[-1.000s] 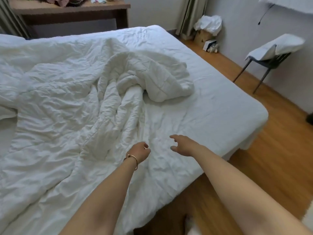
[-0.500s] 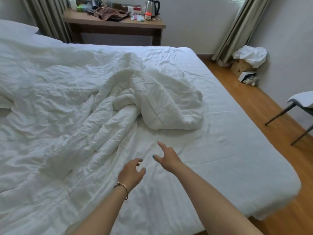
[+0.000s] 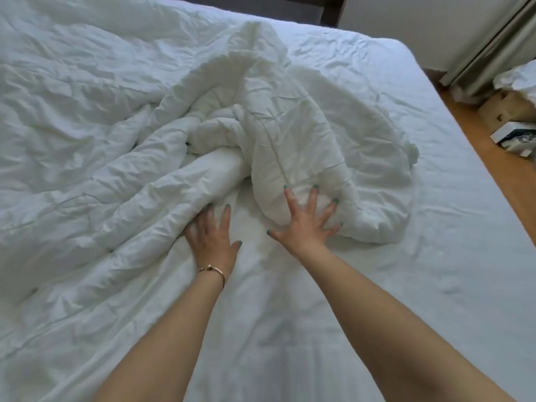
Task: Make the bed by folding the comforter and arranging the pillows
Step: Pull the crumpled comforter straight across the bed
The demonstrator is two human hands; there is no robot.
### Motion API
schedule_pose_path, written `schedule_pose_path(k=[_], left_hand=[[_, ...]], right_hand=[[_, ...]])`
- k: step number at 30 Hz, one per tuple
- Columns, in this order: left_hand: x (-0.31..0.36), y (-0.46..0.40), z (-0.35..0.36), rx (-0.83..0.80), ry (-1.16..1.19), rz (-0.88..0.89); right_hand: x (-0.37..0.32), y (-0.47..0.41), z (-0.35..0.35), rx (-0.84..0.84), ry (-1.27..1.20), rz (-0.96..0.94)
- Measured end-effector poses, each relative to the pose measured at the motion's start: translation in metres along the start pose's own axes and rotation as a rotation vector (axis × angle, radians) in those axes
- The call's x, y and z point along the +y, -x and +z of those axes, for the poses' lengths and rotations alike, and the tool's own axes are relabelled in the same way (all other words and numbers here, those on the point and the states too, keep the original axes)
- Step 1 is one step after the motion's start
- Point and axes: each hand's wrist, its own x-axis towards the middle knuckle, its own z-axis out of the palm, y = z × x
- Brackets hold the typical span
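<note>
Comforter crumpled on bed | left hand flat, fingers straight, touching its edge | right hand splayed, pressing its bunched corner

Left hand and right hand, fingers spread, touch the bunched white comforter

Wooden floor (right side), curtain against a pale wall.
</note>
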Motion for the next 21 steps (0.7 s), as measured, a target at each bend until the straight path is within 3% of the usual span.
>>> schedule_pose_path(k=[2, 4, 7, 9, 12, 15, 17, 19, 21], left_hand=[[-0.007, -0.011, 0.008, -0.028, -0.087, -0.134], [-0.006, -0.015, 0.007, -0.06, -0.108, -0.154], [0.011, 0.003, -0.013, -0.12, 0.213, -0.074], [0.021, 0.032, -0.036, -0.107, 0.438, -0.05], [0.028, 0.091, -0.089, -0.188, 0.614, -0.008], [0.023, 0.156, -0.135, -0.407, 0.684, -0.064], [0.035, 0.187, -0.138, -0.676, 0.512, -0.109], [0.064, 0.195, -0.111, -0.942, 0.134, -0.125], [0.111, 0.184, -0.082, -0.827, -0.119, -0.098]], right_hand=[[0.009, -0.027, 0.005, 0.069, 0.071, 0.019], [0.023, -0.043, 0.001, 0.142, 0.198, -0.082], [0.055, -0.05, -0.02, 0.129, 0.182, -0.34], [0.087, -0.05, -0.056, 0.154, 0.064, -0.381], [0.139, -0.065, -0.142, 0.342, -0.099, -0.283], [0.185, -0.081, -0.212, 0.498, -0.293, -0.017], [0.201, -0.07, -0.217, 0.455, -0.19, 0.041], [0.206, -0.041, -0.19, 0.307, -0.164, -0.019], [0.205, -0.007, -0.148, 0.123, -0.222, -0.109]])
